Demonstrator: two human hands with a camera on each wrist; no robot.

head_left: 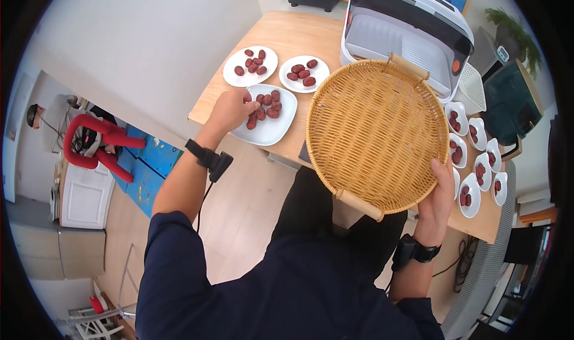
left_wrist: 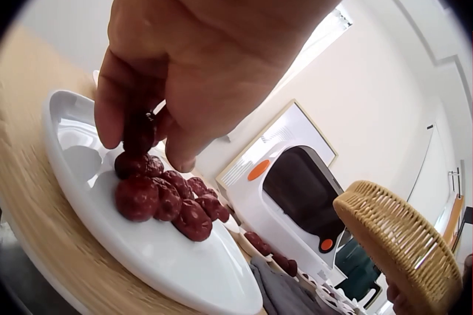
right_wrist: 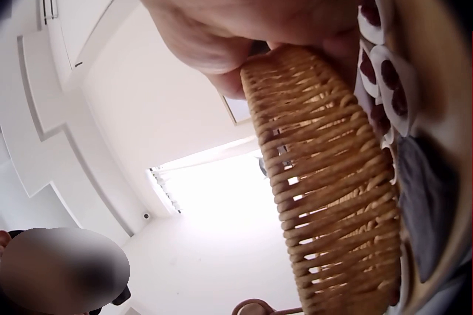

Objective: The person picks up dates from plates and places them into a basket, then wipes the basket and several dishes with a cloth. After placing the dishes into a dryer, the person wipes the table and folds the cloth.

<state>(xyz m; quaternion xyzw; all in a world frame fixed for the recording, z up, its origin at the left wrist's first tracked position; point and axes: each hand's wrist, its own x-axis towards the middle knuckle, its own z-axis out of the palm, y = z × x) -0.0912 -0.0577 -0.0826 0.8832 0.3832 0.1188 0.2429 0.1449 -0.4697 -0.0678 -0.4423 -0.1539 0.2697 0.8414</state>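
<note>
Three plates [head_left: 232,61]: near the left edge of the table [head_left: 290,26], bare wood behind, basket [head_left: 376,136] at right.
Date [left_wrist: 139,135]: between left thumb and fingers [left_wrist: 111,104], beside the front plate [head_left: 280,134]'s dates [left_wrist: 168,198].
Left hand [head_left: 230,111]: fingers nearly together, pinching that date.
Right hand [head_left: 438,190]: fingers curled on the basket's rim.

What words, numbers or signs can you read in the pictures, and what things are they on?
There are none I can read.
Woven basket: no writing shows.
White plate under the left hand: no writing shows.
Small blue-edged patch at the right in the head view: too small to tell if it has writing.
Blue surface at the left: its little marks are too blurred to read.
</note>
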